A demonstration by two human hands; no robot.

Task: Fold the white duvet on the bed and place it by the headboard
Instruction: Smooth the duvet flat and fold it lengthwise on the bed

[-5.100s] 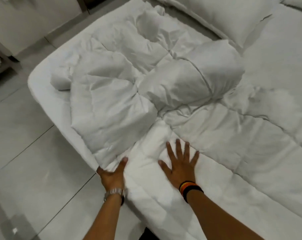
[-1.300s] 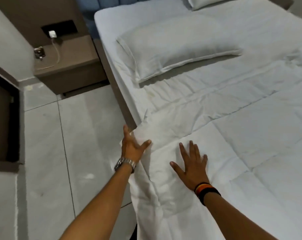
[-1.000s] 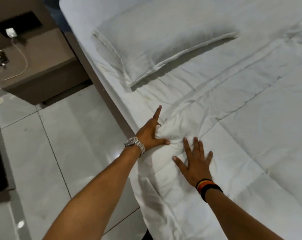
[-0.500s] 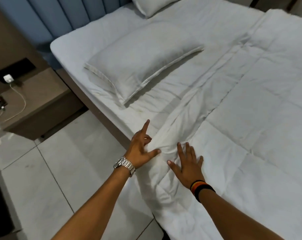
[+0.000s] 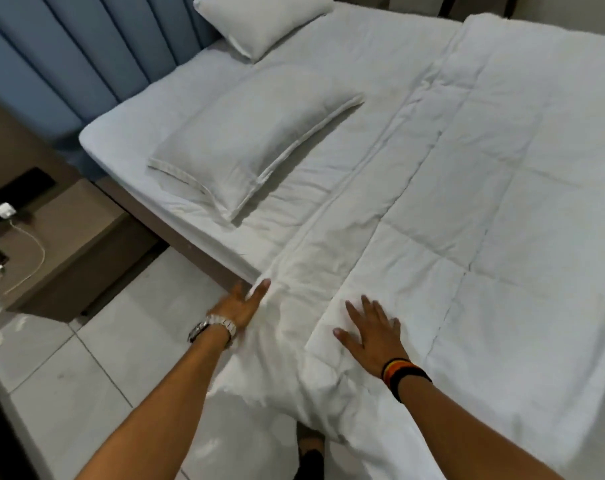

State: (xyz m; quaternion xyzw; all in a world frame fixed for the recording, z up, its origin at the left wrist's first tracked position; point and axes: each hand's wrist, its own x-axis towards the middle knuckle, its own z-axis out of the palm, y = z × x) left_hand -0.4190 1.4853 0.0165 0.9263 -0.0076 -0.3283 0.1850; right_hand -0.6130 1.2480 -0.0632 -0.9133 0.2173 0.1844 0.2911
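The white quilted duvet [image 5: 484, 188] lies spread flat over most of the bed, its near edge hanging over the bedside toward me. A folded band of it runs along its left border. My left hand [image 5: 240, 304] rests flat, fingers together, against the duvet's left corner at the bed's edge. My right hand [image 5: 370, 334] presses flat on top of the duvet with fingers spread. Neither hand grips the fabric. The blue padded headboard [image 5: 86, 57] stands at the top left.
Two white pillows lie near the headboard, a flat one [image 5: 256, 143] and a plump one [image 5: 259, 19]. A brown nightstand [image 5: 58, 237] with a charger and cable stands left of the bed. Pale tiled floor [image 5: 69, 393] lies below me.
The rumpled duvet from five seconds ago now lies spread flat. In the last half second my left hand let go of the pinched corner and flattened against it; the view lifted toward the headboard.
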